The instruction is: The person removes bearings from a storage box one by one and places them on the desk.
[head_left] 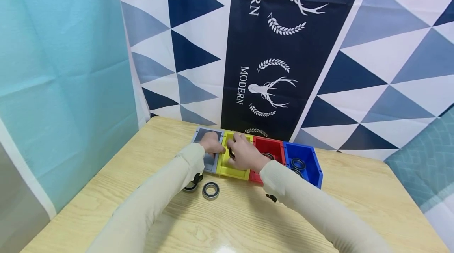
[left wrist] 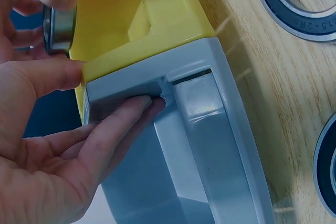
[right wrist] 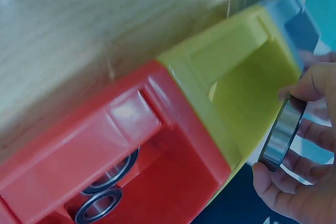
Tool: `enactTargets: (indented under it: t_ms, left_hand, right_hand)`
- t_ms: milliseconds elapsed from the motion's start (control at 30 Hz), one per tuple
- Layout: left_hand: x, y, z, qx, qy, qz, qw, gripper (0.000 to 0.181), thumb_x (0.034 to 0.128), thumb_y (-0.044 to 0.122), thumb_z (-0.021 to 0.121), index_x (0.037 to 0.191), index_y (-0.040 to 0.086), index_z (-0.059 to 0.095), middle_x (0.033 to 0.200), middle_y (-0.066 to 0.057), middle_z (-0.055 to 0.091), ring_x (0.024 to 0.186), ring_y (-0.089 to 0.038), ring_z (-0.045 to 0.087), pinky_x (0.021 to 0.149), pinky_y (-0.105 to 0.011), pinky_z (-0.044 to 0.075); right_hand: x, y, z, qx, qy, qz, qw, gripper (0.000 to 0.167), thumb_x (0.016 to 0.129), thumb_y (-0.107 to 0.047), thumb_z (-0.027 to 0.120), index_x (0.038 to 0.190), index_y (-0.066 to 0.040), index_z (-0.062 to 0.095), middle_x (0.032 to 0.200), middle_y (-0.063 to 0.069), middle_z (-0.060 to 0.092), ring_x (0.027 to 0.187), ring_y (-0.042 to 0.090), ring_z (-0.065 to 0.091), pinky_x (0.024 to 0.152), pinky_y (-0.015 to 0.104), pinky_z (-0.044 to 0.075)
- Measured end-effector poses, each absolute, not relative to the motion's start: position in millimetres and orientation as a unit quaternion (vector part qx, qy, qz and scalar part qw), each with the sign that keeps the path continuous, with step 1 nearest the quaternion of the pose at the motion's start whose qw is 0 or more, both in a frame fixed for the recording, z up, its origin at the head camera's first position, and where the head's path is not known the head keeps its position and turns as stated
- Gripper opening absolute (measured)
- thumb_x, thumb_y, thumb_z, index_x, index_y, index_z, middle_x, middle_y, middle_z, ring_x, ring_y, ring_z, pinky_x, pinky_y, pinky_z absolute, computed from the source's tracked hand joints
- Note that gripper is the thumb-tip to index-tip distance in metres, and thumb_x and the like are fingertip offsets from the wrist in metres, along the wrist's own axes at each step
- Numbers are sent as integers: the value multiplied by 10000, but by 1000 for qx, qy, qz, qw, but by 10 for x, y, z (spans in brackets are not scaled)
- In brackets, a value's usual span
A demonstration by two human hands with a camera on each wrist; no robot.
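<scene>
My left hand [head_left: 211, 143] grips the end wall of the grey bin [left wrist: 202, 145], its fingers inside and its thumb over the rim beside the yellow bin [left wrist: 152, 48]. A ball bearing [right wrist: 283, 132] is pinched on edge between the thumb and fingers of my right hand [head_left: 245, 152]. That hand is above the yellow bin, near its far side. In the left wrist view the same bearing shows beside the yellow wall. No bearing shows in the visible parts of the grey and yellow bins.
Two bearings lie on the wooden table, one nearer the middle [head_left: 211, 198] and another by the left wrist [head_left: 190, 189]. Right of the yellow bin, the red bin [right wrist: 79, 148] and the blue bin [head_left: 319, 168] hold bearings. A patterned cloth [head_left: 191, 48] hangs behind.
</scene>
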State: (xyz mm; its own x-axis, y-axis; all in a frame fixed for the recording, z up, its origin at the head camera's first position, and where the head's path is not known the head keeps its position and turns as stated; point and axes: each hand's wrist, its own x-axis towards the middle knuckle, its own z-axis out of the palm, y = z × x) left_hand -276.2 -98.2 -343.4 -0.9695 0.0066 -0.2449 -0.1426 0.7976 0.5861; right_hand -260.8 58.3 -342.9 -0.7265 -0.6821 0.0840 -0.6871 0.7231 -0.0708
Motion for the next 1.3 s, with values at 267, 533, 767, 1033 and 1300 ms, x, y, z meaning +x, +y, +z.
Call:
enactTargets:
  t_ms: [267, 533, 767, 1033, 1300]
  left_hand:
    - [-2754, -981, -3433, -39, 943, 311, 115, 206, 804, 144, 712, 865, -21, 604, 675, -97, 609, 455, -156, 597, 520, -266, 546]
    - [-2756, -997, -3458, -43, 940, 319, 115, 221, 793, 148, 719, 872, -15, 591, 720, -106, 628, 471, -160, 611, 545, -274, 557]
    - [-2761, -989, -3458, -52, 940, 316, 118, 248, 802, 156, 717, 921, -23, 594, 757, -109, 628, 466, -151, 589, 514, -250, 532]
    - [-2767, -980, -3453, -58, 940, 313, 119, 298, 801, 163, 718, 983, -31, 583, 793, -105, 618, 472, -141, 588, 526, -240, 541]
    - [-2757, -978, -3455, -54, 942, 309, 117, 260, 799, 164, 717, 934, -17, 589, 755, -100, 617, 462, -142, 585, 521, -242, 536]
  right_hand:
    - [-2262, 663, -3583, 410, -909, 56, 58, 326, 788, -208, 721, 1065, -84, 602, 1014, 60, 527, 926, 213, 461, 815, 328, 499]
    - [-1927, 742, -3755, 441, -895, 44, 56, 315, 749, -228, 734, 1005, -119, 588, 961, 19, 520, 834, 158, 441, 705, 265, 460]
    - [-1808, 732, -3835, 429, -901, 66, 14, 312, 757, -225, 729, 1019, -114, 600, 953, 6, 520, 835, 142, 453, 691, 226, 448]
    - [-1810, 714, -3976, 424, -901, 95, 3, 295, 752, -209, 727, 988, -88, 597, 922, 17, 499, 821, 140, 456, 677, 220, 441]
    - [-1806, 696, -4051, 427, -897, 112, -3, 308, 730, -206, 741, 981, -77, 616, 920, 26, 521, 796, 126, 459, 678, 205, 418]
